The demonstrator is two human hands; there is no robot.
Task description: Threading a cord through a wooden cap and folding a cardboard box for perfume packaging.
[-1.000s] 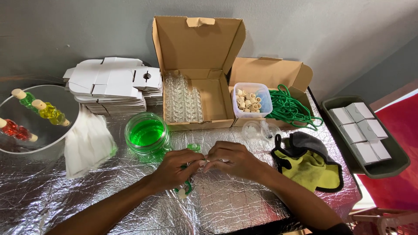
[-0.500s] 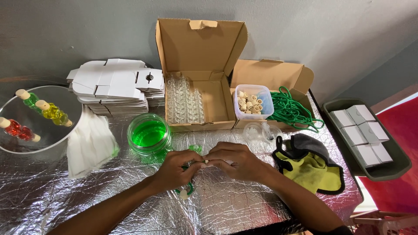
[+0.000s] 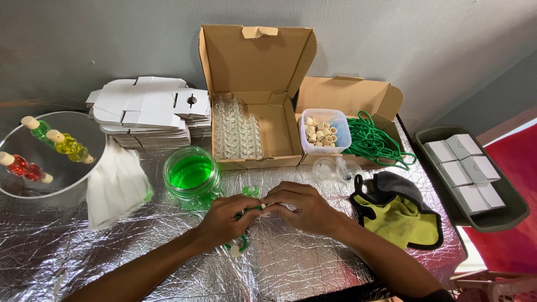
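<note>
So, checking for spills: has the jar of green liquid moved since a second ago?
No. The jar of green liquid sits at the same spot by the open cardboard box's front left corner.

Over a table covered in crinkled silver foil (image 3: 313, 268), the left hand (image 3: 226, 219) and the right hand (image 3: 302, 207) meet fingertip to fingertip around a small green bottle (image 3: 241, 244), mostly hidden between them. A glass jar of green liquid (image 3: 190, 174) stands just beyond the left hand. Behind it, an open cardboard box (image 3: 254, 95) holds rows of clear empty bottles (image 3: 238, 130), beside a tub of corks (image 3: 323, 130).

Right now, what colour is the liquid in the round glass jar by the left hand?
Bright green liquid in the round glass jar, clearest in the head view.
</note>
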